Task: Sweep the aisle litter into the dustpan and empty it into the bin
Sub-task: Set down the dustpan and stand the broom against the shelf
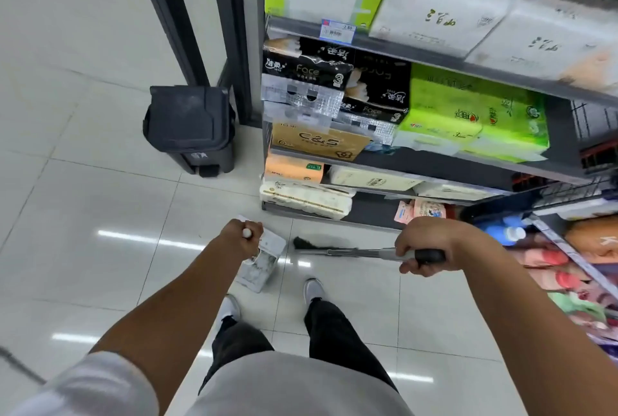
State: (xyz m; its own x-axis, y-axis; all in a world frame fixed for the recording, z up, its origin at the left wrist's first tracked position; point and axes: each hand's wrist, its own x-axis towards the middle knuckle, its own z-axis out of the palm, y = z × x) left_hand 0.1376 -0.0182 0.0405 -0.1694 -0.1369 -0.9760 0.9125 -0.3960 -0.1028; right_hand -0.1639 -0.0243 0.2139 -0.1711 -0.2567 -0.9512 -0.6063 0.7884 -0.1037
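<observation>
Beside the stocked shelf (434, 161) and beyond the closed grey bin (190, 128), the white dustpan (261, 265) hangs over the tiles from the left hand (240, 238), fingers wrapped round its handle, while the right hand (424, 248) grips the broom (334, 248), fingers curled about its shaft.

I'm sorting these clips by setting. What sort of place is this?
Most likely a small shop or supermarket aisle: shelves stacked with packaged tissue packs, a price tag on the shelf edge, and a tiled floor with a pedal bin.
</observation>
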